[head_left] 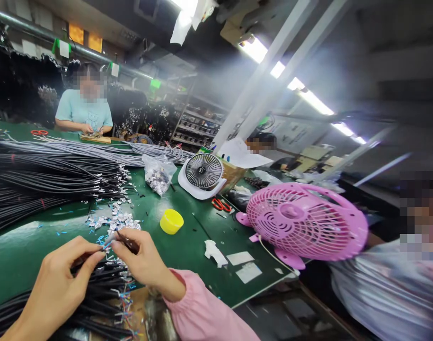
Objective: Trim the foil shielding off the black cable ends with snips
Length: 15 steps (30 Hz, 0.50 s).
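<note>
- Wire end (107, 244), blue, slim: held up between both hands over the counter (188, 258), toward its near edge, left of the near-right corner.
- Long axis roughly crosswise, slightly slanted; tip points right and away from the near edge, toward the right hand. Rest of its length hidden by fingers, can't trace it.
- Left hand (60, 273): thumb and forefinger pinched together on the wire end, narrow.
- Right hand (144, 258): thumb and fingers closed round a dark tool (129, 242), slim, type unclear; its tip just beside the wire end. Pink sleeve (205, 303) on this arm.
- Near cables (65, 310): black, by the near edge, partly under left hand; lie crosswise, coloured stripped ends point right.
- Silver scraps (121, 218): loose pile just beyond the hands, blue bits mixed in.
- Black cable bundles (53, 177): counter's left side, long axis crosswise, pale ends pointing right.
- Grey cables (81, 149): beyond those, toward far edge.
- Yellow ring-like container (171, 221): right of scraps, mid-counter.
- Clear bag (159, 176) and white fan (202, 175): farther back.
- Pink fan (301, 225): at near-right corner.
- Co-worker in light-blue shirt (83, 112): at far edge.
</note>
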Motion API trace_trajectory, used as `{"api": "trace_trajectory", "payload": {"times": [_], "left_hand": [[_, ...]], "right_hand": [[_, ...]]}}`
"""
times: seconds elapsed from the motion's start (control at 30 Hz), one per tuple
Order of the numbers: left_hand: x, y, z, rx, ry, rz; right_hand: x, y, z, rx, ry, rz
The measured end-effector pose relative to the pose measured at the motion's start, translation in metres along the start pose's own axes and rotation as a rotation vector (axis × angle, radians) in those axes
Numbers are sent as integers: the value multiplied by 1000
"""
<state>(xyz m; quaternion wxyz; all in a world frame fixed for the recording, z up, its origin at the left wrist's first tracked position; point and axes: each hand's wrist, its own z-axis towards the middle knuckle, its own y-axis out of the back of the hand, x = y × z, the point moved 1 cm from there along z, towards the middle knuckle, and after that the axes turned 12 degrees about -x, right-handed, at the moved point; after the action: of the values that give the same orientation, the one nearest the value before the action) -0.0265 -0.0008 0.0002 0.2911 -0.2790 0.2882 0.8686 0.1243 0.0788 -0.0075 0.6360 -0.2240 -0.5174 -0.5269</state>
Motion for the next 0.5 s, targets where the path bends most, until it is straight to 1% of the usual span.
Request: {"api": "trace_trajectory", "payload": {"times": [0.07, 0.1, 0.17, 0.23, 0.3, 0.37, 0.43, 0.5], "left_hand": [[-2, 0, -2, -32, -68, 4], [-3, 0, -2, -49, -97, 3], [-5, 0, -4, -73, -134, 3], [-5, 0, -7, -82, -155, 13], [-4, 0, -11, -90, -166, 34], [-2, 0, -14, -105, -182, 55], [-1, 0, -17, -124, -204, 76], [-2, 0, -18, -132, -233, 88]], "right_hand": [[0, 1, 1, 79, -109, 126], [-1, 1, 1, 95, -132, 177], [-4, 1, 0, 71, -158, 235], [-5, 0, -2, 23, -185, 218], [-3, -1, -5, -18, -170, 143], [1, -2, -7, -36, -85, 67], [4, -3, -8, -59, -18, 45], [4, -2, -7, -83, -27, 50]]}}
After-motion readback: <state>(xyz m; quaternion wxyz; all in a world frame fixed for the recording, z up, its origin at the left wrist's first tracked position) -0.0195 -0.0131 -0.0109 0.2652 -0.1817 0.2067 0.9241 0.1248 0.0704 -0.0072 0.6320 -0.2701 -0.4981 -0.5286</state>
